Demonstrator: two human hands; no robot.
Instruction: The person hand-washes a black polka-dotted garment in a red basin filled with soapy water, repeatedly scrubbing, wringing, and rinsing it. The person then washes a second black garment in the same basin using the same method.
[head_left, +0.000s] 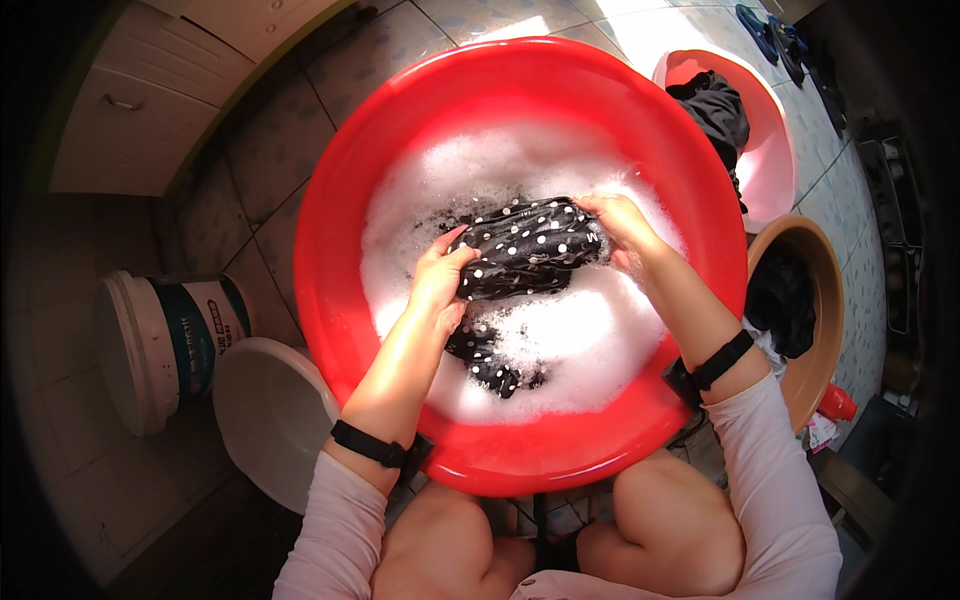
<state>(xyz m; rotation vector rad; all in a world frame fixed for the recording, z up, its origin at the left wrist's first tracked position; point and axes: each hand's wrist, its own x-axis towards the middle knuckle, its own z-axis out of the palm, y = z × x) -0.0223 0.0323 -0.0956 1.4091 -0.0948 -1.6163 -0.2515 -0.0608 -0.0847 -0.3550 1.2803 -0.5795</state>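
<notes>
A black garment (525, 244) with white polka dots and some white lettering is stretched between my hands over a large red plastic basin (517, 457). My left hand (441, 277) grips its left end, thumb on top. At the right end, my right hand (619, 225) pinches the upper edge, with some fingers partly hidden near the suds. White soap foam (525, 161) covers the water below. More of the dotted cloth (491, 360) lies half sunk in the foam nearer to me; whether it joins the held part cannot be seen.
At the right stand a pink basin (769, 150) with dark clothes (709, 112) and a tan basin (825, 322) with dark and white cloth. A white basin (262, 420) leans beside a lidded bucket (165, 337) at the left. Slippers (784, 45) lie on the tiled floor (289, 135) far right.
</notes>
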